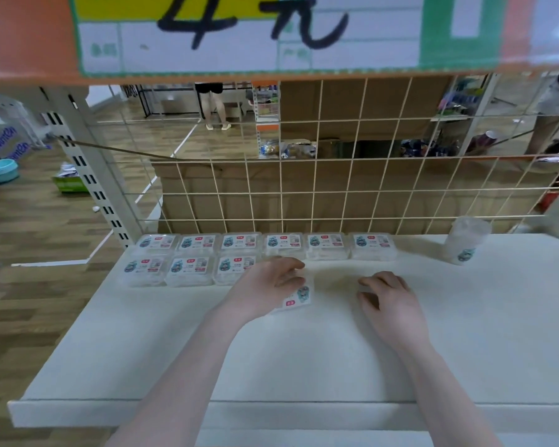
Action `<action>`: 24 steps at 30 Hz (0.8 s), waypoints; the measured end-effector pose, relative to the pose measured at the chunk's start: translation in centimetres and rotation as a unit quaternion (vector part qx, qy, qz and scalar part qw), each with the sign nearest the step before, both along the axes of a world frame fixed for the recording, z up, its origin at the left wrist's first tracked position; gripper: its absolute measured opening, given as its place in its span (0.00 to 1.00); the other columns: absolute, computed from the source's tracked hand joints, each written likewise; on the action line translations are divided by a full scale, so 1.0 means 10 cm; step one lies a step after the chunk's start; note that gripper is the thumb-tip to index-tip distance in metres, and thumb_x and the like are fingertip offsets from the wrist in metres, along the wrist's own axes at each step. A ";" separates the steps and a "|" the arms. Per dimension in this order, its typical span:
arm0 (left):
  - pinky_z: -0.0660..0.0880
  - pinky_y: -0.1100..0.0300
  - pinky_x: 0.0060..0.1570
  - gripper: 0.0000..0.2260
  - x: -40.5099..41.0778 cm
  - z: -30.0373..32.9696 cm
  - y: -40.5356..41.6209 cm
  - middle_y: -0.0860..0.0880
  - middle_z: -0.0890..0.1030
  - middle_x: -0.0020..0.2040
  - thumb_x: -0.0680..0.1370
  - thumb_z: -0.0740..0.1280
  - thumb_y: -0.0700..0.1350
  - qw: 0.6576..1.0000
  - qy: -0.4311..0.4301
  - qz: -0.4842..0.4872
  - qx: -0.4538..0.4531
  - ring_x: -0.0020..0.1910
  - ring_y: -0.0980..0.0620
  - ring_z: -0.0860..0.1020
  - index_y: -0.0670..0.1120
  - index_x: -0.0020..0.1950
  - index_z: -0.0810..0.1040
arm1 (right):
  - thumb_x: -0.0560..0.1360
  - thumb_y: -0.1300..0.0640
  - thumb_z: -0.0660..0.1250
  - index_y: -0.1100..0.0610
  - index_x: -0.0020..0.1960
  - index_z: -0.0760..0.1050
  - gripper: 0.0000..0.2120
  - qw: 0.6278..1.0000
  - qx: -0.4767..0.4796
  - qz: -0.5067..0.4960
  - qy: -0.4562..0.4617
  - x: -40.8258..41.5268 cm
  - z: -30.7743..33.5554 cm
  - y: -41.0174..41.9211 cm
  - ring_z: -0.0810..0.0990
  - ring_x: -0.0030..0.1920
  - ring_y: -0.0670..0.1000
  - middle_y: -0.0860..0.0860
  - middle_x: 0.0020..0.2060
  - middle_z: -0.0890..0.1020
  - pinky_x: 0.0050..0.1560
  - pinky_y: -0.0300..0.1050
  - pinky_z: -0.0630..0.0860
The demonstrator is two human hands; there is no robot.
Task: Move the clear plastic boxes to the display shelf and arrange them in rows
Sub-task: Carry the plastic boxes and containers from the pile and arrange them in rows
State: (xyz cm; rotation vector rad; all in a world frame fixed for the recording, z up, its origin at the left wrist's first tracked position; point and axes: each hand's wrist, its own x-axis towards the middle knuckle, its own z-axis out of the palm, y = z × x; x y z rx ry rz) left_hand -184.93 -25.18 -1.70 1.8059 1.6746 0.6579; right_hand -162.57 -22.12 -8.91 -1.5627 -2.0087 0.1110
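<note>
Far left of the white display shelf (pixel 175 333), the front row (pixel 189 269) is only part built: three clear plastic boxes side by side, labels up, snug against each other. Behind them, tight to the wire grid back panel (pixel 304 188), the back row (pixel 265 246) runs six boxes across and looks finished as far as it goes.

Now the left hand (pixel 265 285), just right of that third front box. Its fingers are curled over the top of another box (pixel 299 296), which sits on the shelf skewed, its label turned at an angle to the rest. So the step in hand, by the look of it, is seating box number four in the front row. It's near its slot but not squared up, and it is hard to tell whether it touches the third box.

Moving right, the right hand (pixel 388 301) rests low on the shelf, fingers bent downward. Something pale may sit under the fingertips, but it's too blurred to call; whether it grips anything cannot be told.

Further right, near the grid, a clear plastic cup (pixel 465 241) with a printed motif stands apart from the boxes.

The next move probably calls for a turn of the held box so its label matches its neighbours, then a slide left and back until it meets the third box and the back row. A careless shove could nudge the placed boxes out of line.
</note>
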 end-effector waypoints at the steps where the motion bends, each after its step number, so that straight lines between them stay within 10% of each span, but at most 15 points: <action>1: 0.74 0.54 0.56 0.14 0.00 -0.01 0.02 0.53 0.77 0.60 0.77 0.65 0.47 1.000 0.026 -0.002 0.014 0.57 0.52 0.77 0.51 0.63 0.76 | 0.65 0.65 0.73 0.61 0.46 0.82 0.09 1.000 -0.001 0.000 -0.001 0.00 0.00 0.00 0.78 0.44 0.62 0.57 0.43 0.81 0.46 0.51 0.76; 13: 0.68 0.58 0.49 0.15 0.09 -0.07 0.05 0.50 0.76 0.61 0.79 0.60 0.54 0.975 0.215 0.041 0.051 0.58 0.47 0.74 0.52 0.64 0.72 | 0.66 0.63 0.73 0.60 0.47 0.82 0.09 1.000 -0.004 -0.012 0.009 0.01 -0.04 0.03 0.77 0.45 0.62 0.56 0.44 0.81 0.47 0.51 0.75; 24: 0.71 0.59 0.55 0.18 0.08 -0.18 -0.09 0.51 0.73 0.64 0.80 0.59 0.52 0.979 0.197 0.012 0.046 0.61 0.48 0.74 0.54 0.70 0.69 | 0.64 0.65 0.74 0.59 0.45 0.82 0.10 1.000 0.016 -0.009 0.009 0.02 -0.06 0.03 0.78 0.43 0.62 0.56 0.42 0.81 0.44 0.51 0.76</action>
